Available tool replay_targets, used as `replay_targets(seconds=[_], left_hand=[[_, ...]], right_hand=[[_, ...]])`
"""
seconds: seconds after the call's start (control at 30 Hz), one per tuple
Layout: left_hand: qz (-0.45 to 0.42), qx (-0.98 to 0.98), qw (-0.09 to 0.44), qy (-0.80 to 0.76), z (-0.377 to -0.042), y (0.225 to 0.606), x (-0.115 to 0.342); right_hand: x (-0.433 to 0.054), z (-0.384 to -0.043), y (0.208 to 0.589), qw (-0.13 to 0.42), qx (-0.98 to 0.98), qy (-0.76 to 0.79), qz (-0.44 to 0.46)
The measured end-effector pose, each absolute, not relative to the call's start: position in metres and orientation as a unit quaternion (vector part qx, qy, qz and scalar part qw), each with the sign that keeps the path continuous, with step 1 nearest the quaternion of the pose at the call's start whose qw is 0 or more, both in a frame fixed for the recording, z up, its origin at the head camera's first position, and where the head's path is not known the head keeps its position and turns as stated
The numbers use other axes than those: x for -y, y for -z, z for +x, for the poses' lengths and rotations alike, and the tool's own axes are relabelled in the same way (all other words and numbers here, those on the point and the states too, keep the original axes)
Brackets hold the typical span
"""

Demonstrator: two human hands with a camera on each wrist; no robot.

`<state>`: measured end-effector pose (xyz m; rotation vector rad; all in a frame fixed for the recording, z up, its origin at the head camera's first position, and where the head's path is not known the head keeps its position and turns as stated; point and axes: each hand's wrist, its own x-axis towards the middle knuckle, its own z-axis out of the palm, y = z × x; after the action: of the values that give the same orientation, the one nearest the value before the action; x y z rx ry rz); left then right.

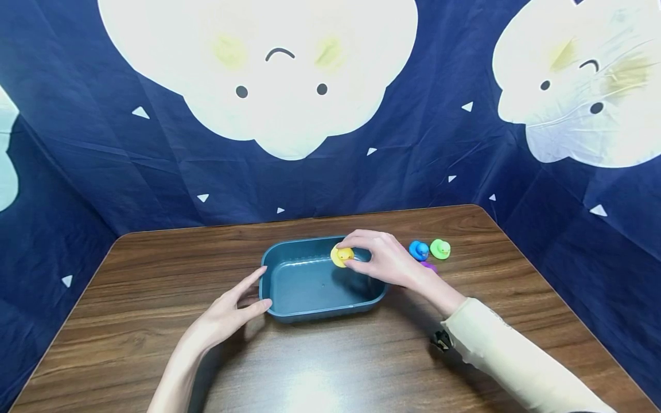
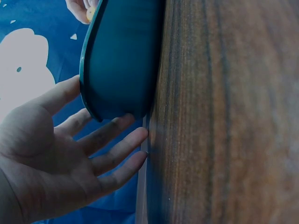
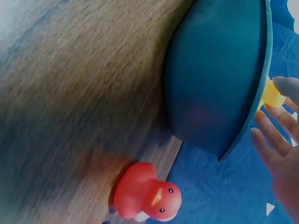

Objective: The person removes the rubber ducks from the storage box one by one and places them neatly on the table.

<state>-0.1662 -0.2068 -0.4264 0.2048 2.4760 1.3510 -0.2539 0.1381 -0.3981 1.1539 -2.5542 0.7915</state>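
Note:
A yellow rubber duck (image 1: 344,256) is pinched between the thumb and fingers of my right hand (image 1: 384,258), over the right half of a teal plastic basin (image 1: 320,312). In the right wrist view the duck (image 3: 272,94) shows just beyond the basin's rim. My left hand (image 1: 224,315) touches the basin's left end, its fingers spread and nearly straight. The left wrist view has those fingertips against the outer wall (image 2: 124,60), thumb up near the rim.
Right of the basin stand a blue duck (image 1: 419,250), a green duck (image 1: 440,249) and a partly covered purple one (image 1: 428,267). The right wrist view shows a red duck (image 3: 145,192) beside the basin. A dark blue cloth with clouds (image 1: 320,189) hangs behind the wooden table (image 1: 170,275).

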Motion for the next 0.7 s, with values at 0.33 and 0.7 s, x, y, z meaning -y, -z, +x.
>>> replay_targets(seconds=[0.33, 0.7], left_hand=[[0.070, -0.864, 0.160, -0.472, -0.166, 0.426, 0.206], [0.067, -0.867, 0.160, -0.467, -0.166, 0.426, 0.206]], right_hand=[[-0.150, -0.253, 0.394, 0.118, 0.882, -0.259, 0.376], [-0.165, -0.252, 0.389, 0.117, 0.886, -0.252, 0.370]])
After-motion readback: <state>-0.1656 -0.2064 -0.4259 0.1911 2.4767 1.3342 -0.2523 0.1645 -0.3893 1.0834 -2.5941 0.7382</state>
